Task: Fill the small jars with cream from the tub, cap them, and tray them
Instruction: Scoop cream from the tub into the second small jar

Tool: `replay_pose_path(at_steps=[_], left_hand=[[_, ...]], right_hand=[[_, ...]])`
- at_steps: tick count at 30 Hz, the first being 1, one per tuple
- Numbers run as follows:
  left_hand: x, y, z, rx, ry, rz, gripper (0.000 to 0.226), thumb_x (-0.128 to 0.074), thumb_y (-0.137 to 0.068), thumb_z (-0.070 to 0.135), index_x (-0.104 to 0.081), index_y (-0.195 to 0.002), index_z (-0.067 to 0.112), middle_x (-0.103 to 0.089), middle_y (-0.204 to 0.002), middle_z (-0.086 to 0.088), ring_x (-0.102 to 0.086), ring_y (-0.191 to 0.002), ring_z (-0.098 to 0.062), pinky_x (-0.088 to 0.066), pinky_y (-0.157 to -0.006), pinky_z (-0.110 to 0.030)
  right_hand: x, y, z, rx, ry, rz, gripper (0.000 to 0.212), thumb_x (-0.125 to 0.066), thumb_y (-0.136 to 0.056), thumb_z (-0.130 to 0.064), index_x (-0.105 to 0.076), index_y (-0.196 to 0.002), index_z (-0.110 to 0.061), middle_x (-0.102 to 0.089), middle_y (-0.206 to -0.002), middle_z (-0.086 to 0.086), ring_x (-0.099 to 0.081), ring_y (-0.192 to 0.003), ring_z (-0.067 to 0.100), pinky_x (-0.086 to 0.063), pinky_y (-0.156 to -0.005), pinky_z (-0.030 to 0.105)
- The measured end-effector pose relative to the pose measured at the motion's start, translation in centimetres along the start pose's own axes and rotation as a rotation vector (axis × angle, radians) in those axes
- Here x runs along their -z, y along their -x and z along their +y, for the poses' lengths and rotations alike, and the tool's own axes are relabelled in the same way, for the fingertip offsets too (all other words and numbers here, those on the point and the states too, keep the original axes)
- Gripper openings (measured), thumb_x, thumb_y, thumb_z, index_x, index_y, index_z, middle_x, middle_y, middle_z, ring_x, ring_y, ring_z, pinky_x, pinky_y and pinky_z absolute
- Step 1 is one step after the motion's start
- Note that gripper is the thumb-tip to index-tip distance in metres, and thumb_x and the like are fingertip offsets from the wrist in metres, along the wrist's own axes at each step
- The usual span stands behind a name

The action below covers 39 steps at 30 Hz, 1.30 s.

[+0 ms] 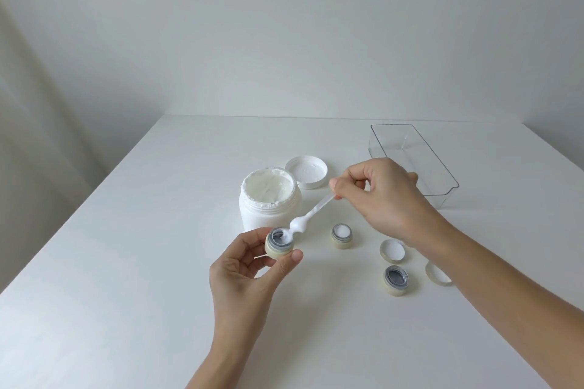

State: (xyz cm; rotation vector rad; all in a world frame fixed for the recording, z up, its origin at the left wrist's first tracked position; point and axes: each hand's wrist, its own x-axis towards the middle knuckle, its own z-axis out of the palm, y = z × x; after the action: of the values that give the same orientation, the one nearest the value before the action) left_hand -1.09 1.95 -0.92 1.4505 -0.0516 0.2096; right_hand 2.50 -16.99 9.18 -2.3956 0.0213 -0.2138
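My left hand (249, 265) holds a small cream-coloured jar (278, 245) above the table, tilted a little toward me. My right hand (382, 196) pinches a small white spatula (311, 215), its cream-laden tip dipping into that jar. The open white tub (268, 199) of cream stands just behind. On the table sit a filled small jar (342, 235) and an empty small jar (395, 281). Two small caps lie upturned, one cap (392, 251) between those jars and another cap (437, 273) partly hidden by my right forearm.
The tub's white lid (306, 172) lies upturned behind the tub. A clear plastic tray (410, 161) stands at the back right, partly behind my right hand. The white table (142, 246) ends at a wall behind.
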Motion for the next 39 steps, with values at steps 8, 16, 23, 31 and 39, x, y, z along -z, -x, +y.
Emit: replay_pose_path(at_steps=[8, 16, 23, 31, 39], left_hand=[[-0.1, 0.1, 0.3, 0.079, 0.106, -0.021, 0.037, -0.089, -0.055, 0.030, -0.079, -0.089, 0.020, -0.079, -0.081, -0.005, -0.073, -0.074, -0.011, -0.055, -0.067, -0.016], [-0.1, 0.1, 0.6, 0.099, 0.160, -0.048, 0.034, -0.087, -0.058, 0.029, -0.079, -0.089, 0.016, -0.078, -0.078, -0.005, -0.071, -0.071, -0.010, -0.054, -0.065, -0.015], [-0.1, 0.1, 0.7, 0.099, 0.159, -0.058, 0.033, -0.086, -0.060, 0.028, -0.079, -0.089, 0.015, -0.080, -0.084, -0.006, -0.072, -0.073, -0.009, -0.054, -0.066, -0.015], [-0.1, 0.0, 0.4, 0.104, 0.157, -0.028, 0.034, -0.088, -0.058, 0.021, -0.078, -0.090, 0.016, -0.079, -0.081, -0.005, -0.072, -0.074, -0.010, -0.054, -0.066, -0.015], [-0.1, 0.0, 0.3, 0.069, 0.058, -0.033, 0.035, -0.089, -0.058, 0.026, -0.074, -0.089, 0.021, -0.078, -0.086, -0.004, -0.072, -0.078, -0.014, -0.056, -0.070, -0.019]], right_hand=[[-1.7, 2.3, 0.2, 0.407, -0.036, 0.263, 0.019, -0.060, -0.088, -0.034, -0.064, -0.070, -0.028, -0.051, -0.070, -0.012, -0.049, -0.076, 0.006, -0.033, -0.083, 0.036], [-2.1, 3.4, 2.4, 0.927, 0.311, 0.514, 0.004, -0.067, -0.089, -0.026, -0.069, -0.085, -0.027, -0.053, -0.072, -0.009, -0.045, -0.075, 0.013, -0.018, -0.071, 0.033], [-1.2, 3.5, 3.7, 0.979, 0.315, 0.560, 0.015, -0.071, -0.085, -0.022, -0.064, -0.094, -0.032, -0.043, -0.082, -0.013, -0.044, -0.075, 0.012, -0.018, -0.072, 0.034], [-0.2, 1.0, 1.5, 0.692, 0.136, 0.631, 0.018, -0.064, -0.087, -0.029, -0.074, -0.075, -0.021, -0.047, -0.073, -0.006, -0.039, -0.071, 0.008, -0.022, -0.075, 0.033], [-3.5, -4.2, -2.9, 0.610, 0.465, 0.252, 0.019, -0.063, -0.086, -0.036, -0.074, -0.077, -0.024, -0.050, -0.086, -0.002, -0.047, -0.091, 0.023, -0.010, -0.073, 0.030]])
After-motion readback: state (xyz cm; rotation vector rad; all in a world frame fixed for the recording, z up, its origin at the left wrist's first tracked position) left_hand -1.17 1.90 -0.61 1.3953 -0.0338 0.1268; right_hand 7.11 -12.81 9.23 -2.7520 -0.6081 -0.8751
